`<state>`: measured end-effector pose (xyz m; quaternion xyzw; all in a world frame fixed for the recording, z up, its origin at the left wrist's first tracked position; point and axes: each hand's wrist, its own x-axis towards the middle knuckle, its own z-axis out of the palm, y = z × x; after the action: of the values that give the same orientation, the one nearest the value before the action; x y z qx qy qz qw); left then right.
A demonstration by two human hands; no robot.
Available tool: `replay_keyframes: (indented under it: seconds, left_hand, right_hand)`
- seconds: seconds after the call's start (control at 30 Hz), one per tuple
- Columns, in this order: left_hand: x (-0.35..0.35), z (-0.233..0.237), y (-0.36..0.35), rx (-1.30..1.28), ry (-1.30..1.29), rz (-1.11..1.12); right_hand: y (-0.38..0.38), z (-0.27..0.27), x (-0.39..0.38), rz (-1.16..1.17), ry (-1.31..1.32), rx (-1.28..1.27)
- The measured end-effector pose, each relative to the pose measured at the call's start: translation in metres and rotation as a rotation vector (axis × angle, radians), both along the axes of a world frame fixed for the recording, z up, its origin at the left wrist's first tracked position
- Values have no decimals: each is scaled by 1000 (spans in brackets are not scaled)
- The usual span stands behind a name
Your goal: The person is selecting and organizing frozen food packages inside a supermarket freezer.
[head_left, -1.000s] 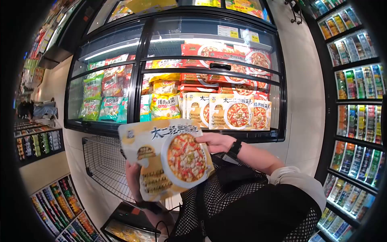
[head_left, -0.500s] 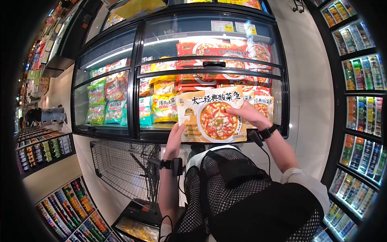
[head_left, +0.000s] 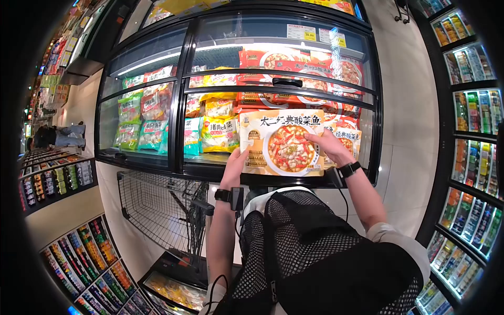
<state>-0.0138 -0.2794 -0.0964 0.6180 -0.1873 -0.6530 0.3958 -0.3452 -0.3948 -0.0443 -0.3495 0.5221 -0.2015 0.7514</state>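
Note:
Between both hands is an orange and white package of pickled-cabbage fish (head_left: 257, 152), its printed bowl picture facing up at me. My left hand (head_left: 234, 167) grips its lower left edge. At the right edge my right hand (head_left: 332, 147) is closed, thumb over the picture. The package is above the front rim of a glass-topped chest freezer (head_left: 142, 167). Similar orange packages (head_left: 346, 137) lie behind my right hand in the freezer, partly hidden. Red packages (head_left: 336, 68) are stacked farther back.
Yellow, green and teal bags of frozen food (head_left: 219, 134) fill the freezer's left side. A wire shopping cart (head_left: 157, 207) stands at the near left. Lit shelves (head_left: 475, 157) run along the right. A person (head_left: 65, 136) is far off at the left.
The package has moved slightly up and over the freezer, and lies flatter to my view. Both hands keep hold of it. The whole view has shifted a little.

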Motion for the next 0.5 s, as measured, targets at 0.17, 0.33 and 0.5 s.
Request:
replay_keyframes:
  seconds: [0.17, 0.33, 0.5]
  left_hand:
    - [-9, -66, -31, -39, -337, -142]
    - [-11, -139, -37, 52, -657, -318]
    - [-14, -134, -36, 191, -738, -492]
  right_hand:
    - [-6, -121, -12, -161, -6, 157]
    - [5, -206, -13, -159, 221, 29]
    - [-16, -184, -17, 632, 829, -184]
